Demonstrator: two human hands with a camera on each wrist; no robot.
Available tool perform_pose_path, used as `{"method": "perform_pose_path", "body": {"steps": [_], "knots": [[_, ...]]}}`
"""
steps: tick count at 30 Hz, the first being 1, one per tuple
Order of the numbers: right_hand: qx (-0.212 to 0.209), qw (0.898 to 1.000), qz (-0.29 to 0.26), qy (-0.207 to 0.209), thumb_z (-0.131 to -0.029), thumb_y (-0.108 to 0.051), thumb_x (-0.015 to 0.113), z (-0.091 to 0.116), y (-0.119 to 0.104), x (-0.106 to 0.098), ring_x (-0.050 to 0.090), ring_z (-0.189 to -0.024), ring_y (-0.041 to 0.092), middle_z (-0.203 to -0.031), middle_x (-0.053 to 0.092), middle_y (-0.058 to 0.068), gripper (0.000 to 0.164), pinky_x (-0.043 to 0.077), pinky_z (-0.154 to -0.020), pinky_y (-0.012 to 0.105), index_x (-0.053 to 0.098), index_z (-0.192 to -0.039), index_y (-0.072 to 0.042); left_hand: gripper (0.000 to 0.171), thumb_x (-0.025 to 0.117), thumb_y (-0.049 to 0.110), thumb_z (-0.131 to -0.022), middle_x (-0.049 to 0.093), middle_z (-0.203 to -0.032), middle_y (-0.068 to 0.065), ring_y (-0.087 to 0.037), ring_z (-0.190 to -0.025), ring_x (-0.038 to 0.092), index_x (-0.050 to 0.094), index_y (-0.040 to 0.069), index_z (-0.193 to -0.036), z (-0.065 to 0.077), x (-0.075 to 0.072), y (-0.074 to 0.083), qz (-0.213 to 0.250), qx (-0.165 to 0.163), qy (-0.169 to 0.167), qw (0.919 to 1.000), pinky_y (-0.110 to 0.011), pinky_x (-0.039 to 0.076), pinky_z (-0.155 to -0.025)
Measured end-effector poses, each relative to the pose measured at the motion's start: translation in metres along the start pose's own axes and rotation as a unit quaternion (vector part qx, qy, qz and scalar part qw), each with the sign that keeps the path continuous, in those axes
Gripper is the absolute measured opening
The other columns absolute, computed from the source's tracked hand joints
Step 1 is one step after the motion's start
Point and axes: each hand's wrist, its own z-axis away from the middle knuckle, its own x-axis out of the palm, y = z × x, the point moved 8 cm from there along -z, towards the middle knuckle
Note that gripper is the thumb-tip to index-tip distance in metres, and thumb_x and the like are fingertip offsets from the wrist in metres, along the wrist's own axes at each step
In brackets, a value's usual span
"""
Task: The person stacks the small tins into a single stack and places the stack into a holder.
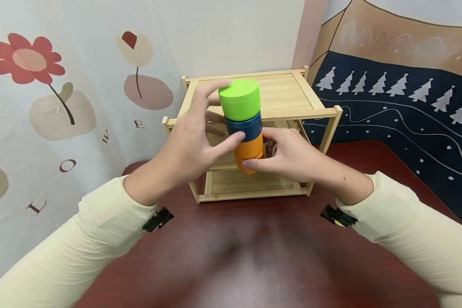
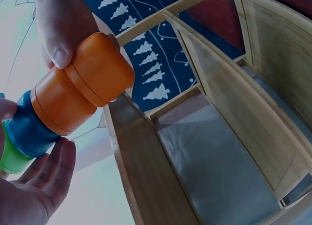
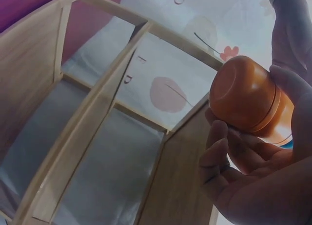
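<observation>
Both hands hold a cylindrical stacked container (image 1: 243,129) up in front of the shelf. Its bright green top section (image 1: 240,101) sits over a dark blue band (image 1: 247,126), with a rounded orange lower part (image 1: 249,150) below. My left hand (image 1: 192,139) grips the upper sections, thumb on the blue band and a finger at the green rim. My right hand (image 1: 292,154) pinches the orange part between thumb and fingers. In the left wrist view, the orange part (image 2: 95,71) shows a seam. The right wrist view shows its rounded orange end (image 3: 239,93).
Right behind the container stands a light wooden tiered shelf (image 1: 277,92) with corner posts, on a dark red table (image 1: 250,256). A flower-printed curtain (image 1: 111,51) hangs behind and left; a navy panel with white trees (image 1: 392,102) is at right.
</observation>
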Motion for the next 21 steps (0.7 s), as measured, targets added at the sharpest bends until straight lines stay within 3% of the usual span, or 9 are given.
{"method": "perform_pose_path", "body": {"steps": [3, 7, 16, 21], "knots": [[0.001, 1.0, -0.001, 0.002, -0.084, -0.036, 0.081, -0.002, -0.003, -0.004, 0.062, -0.083, 0.017, -0.1, 0.072, -0.003, 0.045, 0.051, -0.073, 0.035, 0.065, -0.122, -0.017, 0.076, 0.075, 0.018, -0.089, 0.058, -0.13, -0.01, -0.017, -0.091, 0.071, 0.027, 0.011, -0.148, -0.003, -0.003, 0.001, 0.011, -0.002, 0.009, 0.9999, -0.027, 0.059, -0.082], [0.0, 1.0, -0.003, 0.005, -0.084, -0.036, 0.081, -0.005, -0.006, -0.008, 0.062, -0.082, 0.018, -0.1, 0.072, -0.003, 0.044, 0.05, -0.072, 0.035, 0.066, -0.121, -0.018, 0.078, 0.076, 0.021, -0.089, 0.059, -0.128, -0.011, -0.018, -0.09, 0.072, 0.027, 0.011, -0.149, -0.007, -0.007, 0.001, -0.01, -0.008, 0.015, 0.9998, -0.027, 0.059, -0.081], [-0.01, 1.0, -0.011, 0.01, -0.085, -0.034, 0.08, -0.013, -0.013, -0.018, 0.063, -0.087, 0.018, -0.107, 0.071, -0.002, 0.048, 0.052, -0.077, 0.034, 0.063, -0.126, -0.016, 0.082, 0.076, 0.024, -0.089, 0.06, -0.127, -0.01, -0.017, -0.091, 0.073, 0.023, 0.016, -0.15, -0.017, -0.014, 0.0, -0.019, -0.021, 0.007, 0.9996, -0.028, 0.06, -0.079], [-0.008, 1.0, -0.005, 0.02, -0.085, -0.035, 0.08, -0.015, -0.013, -0.023, 0.062, -0.082, 0.019, -0.103, 0.071, -0.001, 0.047, 0.051, -0.072, 0.035, 0.064, -0.126, -0.017, 0.088, 0.079, 0.025, -0.086, 0.061, -0.126, -0.009, -0.014, -0.092, 0.072, 0.02, 0.017, -0.151, -0.022, -0.014, -0.001, -0.035, -0.019, 0.0, 0.9992, -0.024, 0.059, -0.078]]}}
